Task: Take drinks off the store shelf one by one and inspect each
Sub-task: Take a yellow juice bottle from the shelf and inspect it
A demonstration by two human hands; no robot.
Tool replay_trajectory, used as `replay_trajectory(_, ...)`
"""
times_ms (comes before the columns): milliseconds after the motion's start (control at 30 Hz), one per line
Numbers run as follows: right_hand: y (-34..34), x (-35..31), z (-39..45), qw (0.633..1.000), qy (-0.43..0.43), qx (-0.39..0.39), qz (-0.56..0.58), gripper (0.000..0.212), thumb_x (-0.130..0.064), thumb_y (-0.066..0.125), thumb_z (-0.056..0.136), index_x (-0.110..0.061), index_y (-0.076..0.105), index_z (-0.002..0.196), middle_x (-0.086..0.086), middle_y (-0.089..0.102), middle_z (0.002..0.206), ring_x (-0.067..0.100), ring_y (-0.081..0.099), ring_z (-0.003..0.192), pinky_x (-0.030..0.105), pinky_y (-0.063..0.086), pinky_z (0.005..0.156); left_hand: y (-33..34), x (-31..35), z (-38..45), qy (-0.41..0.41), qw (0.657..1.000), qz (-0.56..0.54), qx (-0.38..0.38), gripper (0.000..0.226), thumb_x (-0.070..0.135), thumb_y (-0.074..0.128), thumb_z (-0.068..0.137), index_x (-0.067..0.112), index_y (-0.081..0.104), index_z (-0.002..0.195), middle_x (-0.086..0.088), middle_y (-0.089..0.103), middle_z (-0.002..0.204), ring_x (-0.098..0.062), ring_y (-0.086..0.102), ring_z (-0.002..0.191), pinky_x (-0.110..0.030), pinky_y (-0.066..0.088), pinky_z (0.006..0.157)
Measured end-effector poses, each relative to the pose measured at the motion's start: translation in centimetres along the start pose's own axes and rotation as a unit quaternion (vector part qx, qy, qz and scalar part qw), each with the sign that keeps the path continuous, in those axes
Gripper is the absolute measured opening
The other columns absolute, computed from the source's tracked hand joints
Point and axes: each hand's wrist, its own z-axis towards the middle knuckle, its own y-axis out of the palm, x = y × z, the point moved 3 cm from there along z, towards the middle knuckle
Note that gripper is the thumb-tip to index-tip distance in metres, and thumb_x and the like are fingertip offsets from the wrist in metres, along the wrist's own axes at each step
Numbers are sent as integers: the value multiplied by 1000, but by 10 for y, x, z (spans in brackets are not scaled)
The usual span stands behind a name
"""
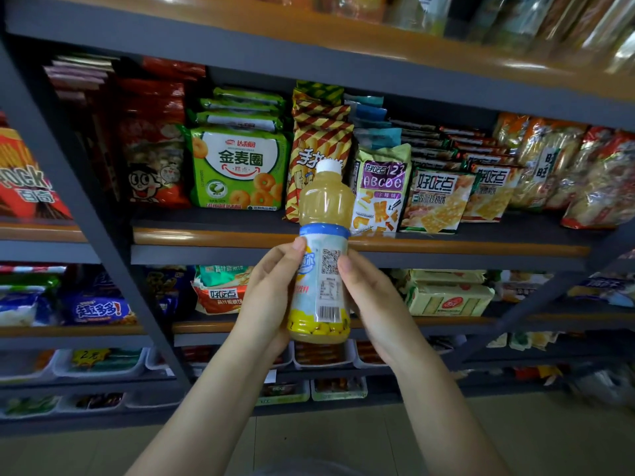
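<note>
We hold the bottle (321, 269) upright in front of the shelf (360, 240), clear of it, barcode and QR code turned toward us. Our left hand (266, 297) curls round the label's left side; our right hand (369, 304) clamps the right side — both grips closed on the bottle. It looks nearly full of pale yellow juice, so likely fairly heavy, and the thin plastic should dent under pressure. The film label may be slick — best held at the labelled middle, white cap (329, 167) left free.
</note>
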Motion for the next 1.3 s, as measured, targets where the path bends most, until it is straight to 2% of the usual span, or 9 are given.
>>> replay_trajectory(100, 14, 2, 1, 999, -7, 6, 47, 37, -56, 54, 91, -41, 63, 124, -4, 70, 126, 15, 66, 119, 46, 49, 107, 4, 0, -2, 9, 999, 26, 25, 30, 29, 55, 101, 1, 64, 108, -12, 72, 92, -24, 69, 83, -34, 58, 74)
replay_trajectory(200, 19, 2, 5, 998, -10, 12, 65, 57, -62, 53, 90, -42, 48, 143, -5, 65, 136, 14, 62, 125, 48, 46, 110, 8, -1, -4, 31, 994, 102, 23, 33, 36, 49, 104, 14, 73, 113, -10, 76, 103, -25, 73, 98, -40, 58, 88)
replay_trajectory(400, 17, 3, 7, 999, -21, 47, 12, 48, -55, 39, 103, -45, 38, 150, -17, 57, 142, -3, 58, 124, 28, 48, 104, 4, 2, -1, 86, 965, 249, -3, 29, 69, 54, 88, 53, 73, 103, 6, 69, 123, -13, 63, 119, -48, 46, 108)
replay_trajectory(500, 14, 3, 7, 994, -17, 102, 48, 39, -35, 34, 109, -42, 43, 147, -19, 54, 143, -2, 55, 127, 32, 44, 111, 6, 3, -1, 70, 960, 266, -52, 20, 58, 59, 93, 51, 71, 107, 2, 68, 124, -14, 65, 116, -44, 51, 103)
replay_trajectory(633, 8, -5, 7, 987, -39, 141, 64, 45, -27, 34, 108, -35, 41, 152, -10, 52, 149, 3, 56, 127, 27, 50, 103, 6, 5, -2, 119, 956, 255, -87, 64, 44, 80, 82, 31, 55, 138, 6, 68, 119, -15, 67, 110, -35, 60, 86)
replay_trajectory(733, 1, -15, 5, 986, -61, 150, 49, 42, -20, 38, 108, -33, 48, 147, -15, 63, 136, -1, 63, 115, 18, 53, 86, 5, 12, -4, 185, 955, 223, -65, 48, 27, 73, 82, 22, 61, 128, 5, 72, 102, -15, 68, 100, -29, 59, 81)
replay_trajectory(900, -1, -18, -1, 987, -81, 141, 6, 27, -23, 56, 101, -38, 61, 123, -28, 73, 104, -6, 67, 100, 12, 50, 78, 3, 14, -4, 183, 963, 191, -46, 34, 25, 65, 86, 23, 67, 119, -3, 76, 100, -16, 72, 96, -24, 57, 77)
replay_trajectory(1033, 6, -9, 0, 992, -63, 105, 5, 46, -18, 59, 100, -33, 51, 142, -20, 68, 123, -7, 65, 109, 9, 49, 81, -6, 6, -4, 156, 965, 204, -43, 41, 27, 63, 89, 21, 63, 129, -2, 75, 114, -20, 69, 111, -36, 56, 93)
replay_trajectory(1300, 8, 14, 4, 994, -3, 105, 14, 47, -25, 57, 102, -36, 49, 148, -10, 51, 146, -21, 55, 110, 5, 47, 83, -14, -7, -6, 63, 977, 194, -59, 78, 31, 71, 79, 21, 42, 151, 10, 66, 129, -2, 65, 114, -17, 54, 89)
